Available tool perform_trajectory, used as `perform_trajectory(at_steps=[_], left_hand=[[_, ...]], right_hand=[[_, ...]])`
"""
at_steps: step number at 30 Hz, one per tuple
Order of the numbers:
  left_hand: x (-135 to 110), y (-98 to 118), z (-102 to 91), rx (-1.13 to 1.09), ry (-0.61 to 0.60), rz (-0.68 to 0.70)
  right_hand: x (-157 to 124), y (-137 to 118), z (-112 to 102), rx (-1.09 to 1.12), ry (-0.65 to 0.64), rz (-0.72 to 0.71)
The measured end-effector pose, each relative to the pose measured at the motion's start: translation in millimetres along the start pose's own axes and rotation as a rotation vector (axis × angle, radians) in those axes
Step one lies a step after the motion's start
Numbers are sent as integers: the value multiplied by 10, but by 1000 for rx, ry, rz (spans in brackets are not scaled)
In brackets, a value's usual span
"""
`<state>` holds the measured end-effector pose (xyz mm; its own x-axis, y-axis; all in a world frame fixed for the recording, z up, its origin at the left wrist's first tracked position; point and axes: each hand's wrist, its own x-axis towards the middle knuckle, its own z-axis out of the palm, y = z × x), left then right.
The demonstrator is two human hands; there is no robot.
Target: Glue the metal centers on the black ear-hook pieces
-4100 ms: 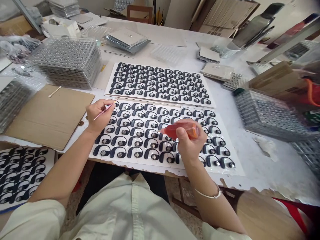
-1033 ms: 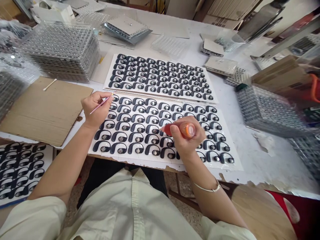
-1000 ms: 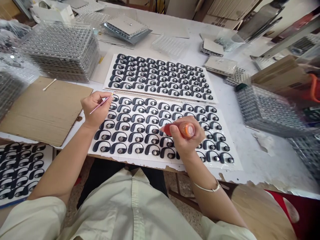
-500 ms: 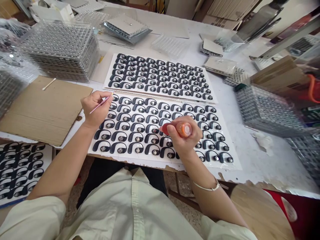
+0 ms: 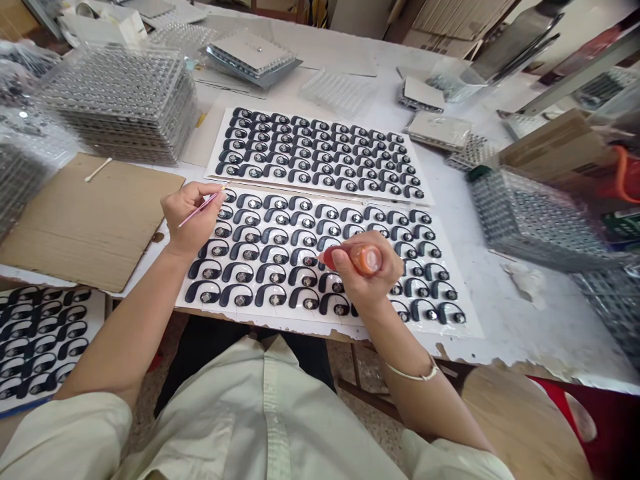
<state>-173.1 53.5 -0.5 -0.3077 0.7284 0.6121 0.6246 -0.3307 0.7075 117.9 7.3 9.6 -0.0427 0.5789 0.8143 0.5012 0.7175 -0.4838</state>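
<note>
My right hand (image 5: 367,273) is wrapped round a red squeeze bottle (image 5: 369,258) with an orange end. Its narrow tip points left, over a curved black piece with a round metallic part (image 5: 303,258). Pinched in my left hand (image 5: 190,215) is a thin pink stick (image 5: 199,211), at the left edge of the nearer white board (image 5: 470,293). Rows of these black hook-shaped pieces cover that board, some of them hidden under my right hand. A second white board (image 5: 215,160) with similar rows lies just behind it.
A tall stack of clear plastic trays (image 5: 165,113) stands at the back left, with brown cardboard (image 5: 85,227) and a cotton swab (image 5: 98,170) before it. More stacked trays (image 5: 540,213) are on the right. Another board of black pieces (image 5: 45,340) sits low at the left.
Almost nothing differs. Both hands hold the same things in nearly the same places; the whole view has shifted by only a few pixels.
</note>
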Motion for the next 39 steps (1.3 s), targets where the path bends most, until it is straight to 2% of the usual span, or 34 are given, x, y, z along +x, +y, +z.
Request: perform_trajectory(at_steps=[39], left_hand=[[-5, 23, -17, 4, -5, -30]], right_hand=[[16, -13, -20, -11, 1, -8]])
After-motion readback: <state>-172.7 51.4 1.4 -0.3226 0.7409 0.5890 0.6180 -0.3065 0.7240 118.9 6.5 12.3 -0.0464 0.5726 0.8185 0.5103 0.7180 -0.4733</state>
